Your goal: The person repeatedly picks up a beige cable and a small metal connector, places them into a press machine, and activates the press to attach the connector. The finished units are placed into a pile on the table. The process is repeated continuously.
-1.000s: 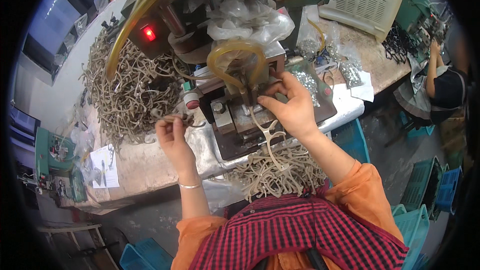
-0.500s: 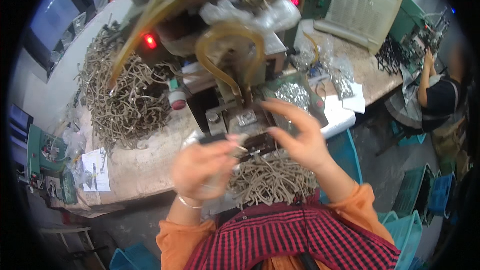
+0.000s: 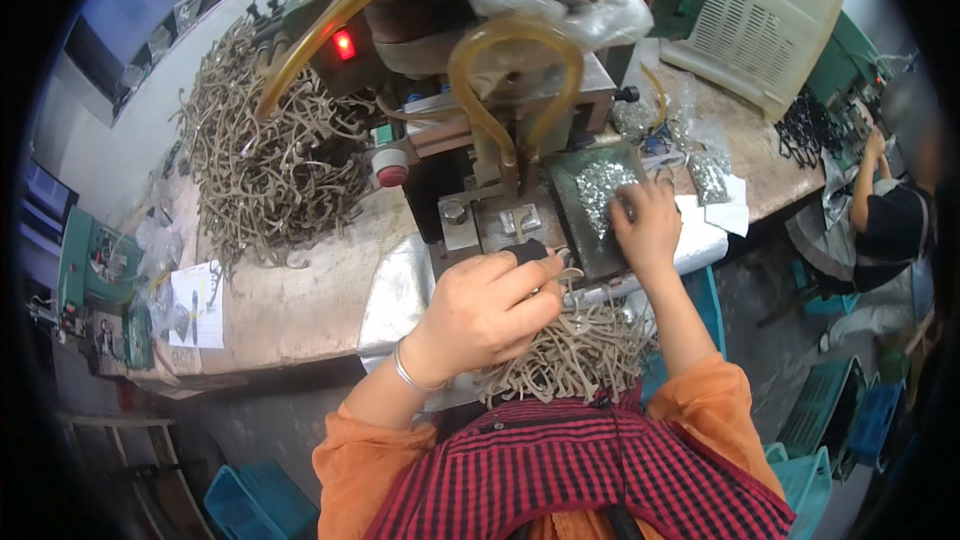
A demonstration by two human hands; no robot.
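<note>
- The left hand [image 3: 485,310] has its thumb and index finger pressed together, pinching a beige piece [image 3: 572,273] in front of the metal block [image 3: 495,231].
- The right hand [image 3: 650,225] has its fingers bent down at the small silver parts [image 3: 602,190] in the dark green tray [image 3: 600,256]; whether they pinch any part, I cannot tell.
- Most of the pinched piece is hidden by the left hand; only some curved ends come out beyond the fingers.
- One pale strip [image 3: 519,224] lies on the block, but I cannot tell if it belongs to this same piece.
- One small black thing [image 3: 527,250] shows just behind the left fingers; its kind is not clear.
- I count two piles of beige pieces: a large pile [image 3: 270,170] at the left, and a smaller pile [image 3: 570,355] below the hands, partly covered. Both are too tangled for counting.
- One co-worker [image 3: 885,220] at the right is blurred.
</note>
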